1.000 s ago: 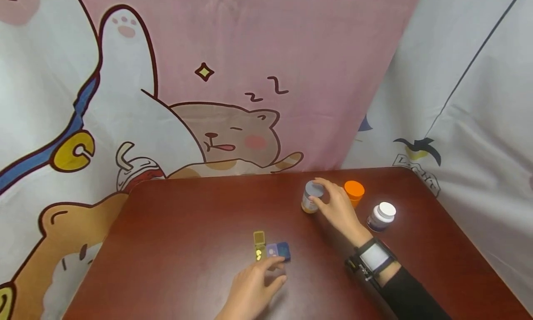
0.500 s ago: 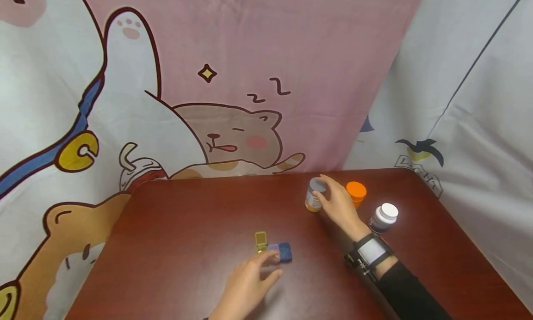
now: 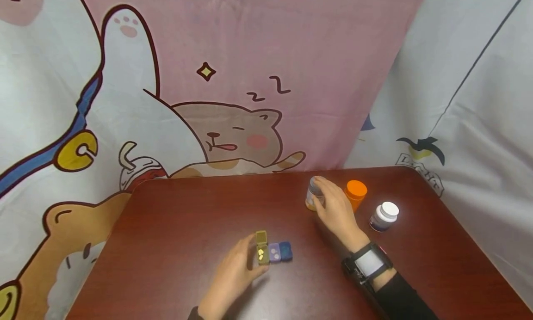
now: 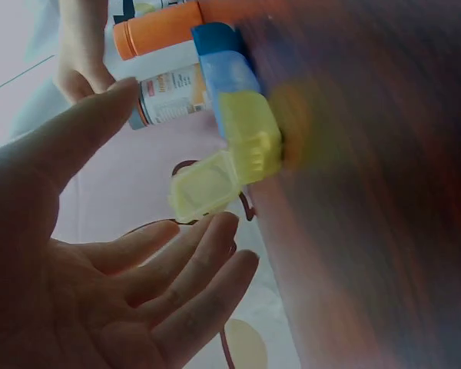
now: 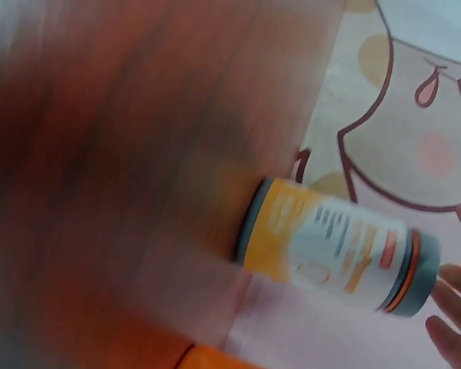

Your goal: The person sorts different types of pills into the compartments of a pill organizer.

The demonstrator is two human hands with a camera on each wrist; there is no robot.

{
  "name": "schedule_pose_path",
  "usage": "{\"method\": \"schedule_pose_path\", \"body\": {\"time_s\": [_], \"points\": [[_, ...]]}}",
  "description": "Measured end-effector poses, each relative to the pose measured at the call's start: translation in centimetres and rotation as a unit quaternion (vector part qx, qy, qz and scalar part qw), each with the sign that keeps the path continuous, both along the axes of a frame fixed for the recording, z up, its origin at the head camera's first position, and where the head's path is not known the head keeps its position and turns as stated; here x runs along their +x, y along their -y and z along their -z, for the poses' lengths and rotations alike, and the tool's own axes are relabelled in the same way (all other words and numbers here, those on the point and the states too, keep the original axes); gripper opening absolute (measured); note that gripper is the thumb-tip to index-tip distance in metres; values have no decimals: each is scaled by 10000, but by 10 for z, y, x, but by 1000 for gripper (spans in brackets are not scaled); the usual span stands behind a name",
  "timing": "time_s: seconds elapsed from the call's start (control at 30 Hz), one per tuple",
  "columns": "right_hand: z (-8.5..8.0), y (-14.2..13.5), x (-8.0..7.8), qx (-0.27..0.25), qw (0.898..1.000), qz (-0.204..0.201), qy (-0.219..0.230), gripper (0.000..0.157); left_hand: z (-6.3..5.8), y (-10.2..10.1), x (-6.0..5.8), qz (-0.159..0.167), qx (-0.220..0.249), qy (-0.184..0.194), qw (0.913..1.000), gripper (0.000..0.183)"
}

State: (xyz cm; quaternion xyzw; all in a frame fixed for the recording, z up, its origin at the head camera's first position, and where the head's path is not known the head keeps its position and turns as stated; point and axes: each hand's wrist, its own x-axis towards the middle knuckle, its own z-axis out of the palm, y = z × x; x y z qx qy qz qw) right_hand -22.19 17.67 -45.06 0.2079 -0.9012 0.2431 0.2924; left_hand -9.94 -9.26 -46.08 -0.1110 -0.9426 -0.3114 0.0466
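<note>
A small three-part pill box (image 3: 275, 253) lies on the table; its yellow compartment (image 4: 250, 138) has the lid up and pale pills inside, beside purple and blue ones. My left hand (image 3: 233, 269) is beside the yellow end, thumb and fingers spread apart; in the left wrist view its fingertips are near the raised lid (image 4: 205, 188). A grey-lidded pill bottle (image 5: 326, 246) with an orange-and-white label stands upright farther back. My right hand (image 3: 336, 211) reaches over its lid, which it partly hides in the head view. The right wrist view shows the loosely extended fingers (image 5: 455, 296) right at the lid.
To the right of the grey-lidded bottle stand an orange bottle (image 3: 355, 193) and a white-capped bottle (image 3: 384, 216). The reddish-brown table (image 3: 187, 218) ends at a cartoon-printed cloth (image 3: 325, 79) behind it.
My left hand has moved left from in front of the pill box to its yellow end, uncovering the compartments. The right hand has shifted slightly over the grey lid; the bottle stays about in place.
</note>
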Motion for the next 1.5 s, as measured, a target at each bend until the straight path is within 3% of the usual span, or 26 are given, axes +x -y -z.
{"method": "schedule_pose_path", "body": {"time_s": [0.2, 0.37, 0.53, 0.67, 0.87, 1.17, 1.3, 1.5], "points": [[2, 24, 21, 495, 9971, -418, 387, 50, 5, 2, -8, 117, 374, 483, 9981, 83], [3, 50, 38, 1241, 9809, -1041, 1074, 51, 6, 1, -16, 126, 691, 724, 9949, 87], [4, 75, 46, 1675, 9633, -1574, 1387, 46, 8, 1, -23, 104, 506, 807, 9954, 84], [5, 92, 49, 1740, 9594, -1786, 1317, 38, 13, 0, -25, 161, 274, 900, 9954, 86], [9, 104, 56, 1578, 9635, -1988, 849, 23, 18, -3, -25, 128, 66, 492, 9987, 79], [11, 99, 79, 1821, 9638, -1881, 500, 25, 18, -3, -24, 93, 170, 548, 9983, 70], [12, 96, 91, 1965, 9602, -1881, 635, 25, 17, -4, -24, 77, -40, 600, 9982, 63], [12, 94, 103, 2111, 9493, -1908, 1334, 25, 17, -6, -22, 95, -388, 530, 9978, 55]]}}
